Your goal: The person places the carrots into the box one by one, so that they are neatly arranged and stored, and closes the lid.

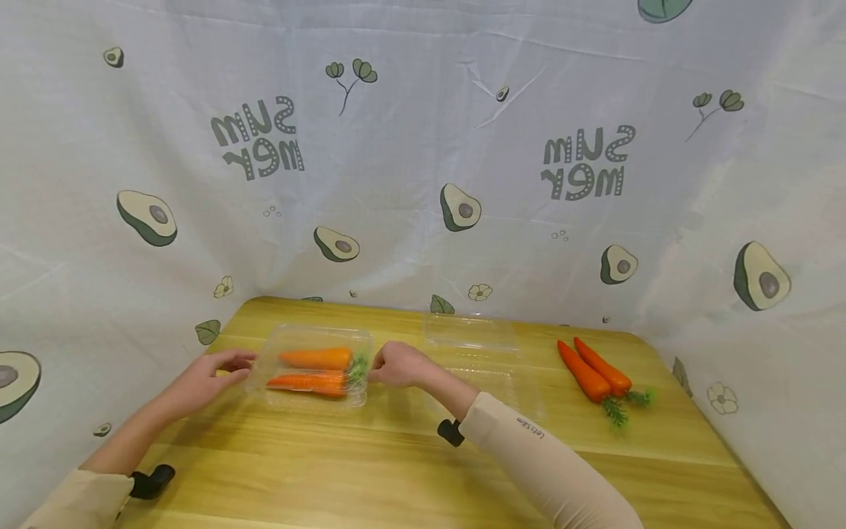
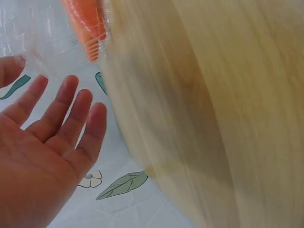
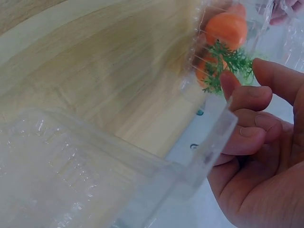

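Observation:
Two orange toy carrots (image 1: 317, 358) with green tops (image 1: 359, 371) lie side by side in a clear plastic container (image 1: 317, 334), left of the table's middle. At its left end is my left hand (image 1: 208, 378), fingers loosely extended, with thumb and index at the plastic edge in the left wrist view. My right hand (image 1: 399, 365) holds the right end beside the green tops. In the right wrist view its lower fingers (image 3: 247, 137) are curled, with thumb and index near the clear edge. Whether the lid is fastened cannot be told.
A second clear container (image 1: 492, 378) stands right of the middle, its lid (image 1: 469, 334) raised at the back, under my right forearm's far side. Two more toy carrots (image 1: 584, 371) lie on the wooden table (image 1: 317, 470) at the right. A printed curtain (image 1: 396, 147) surrounds the table.

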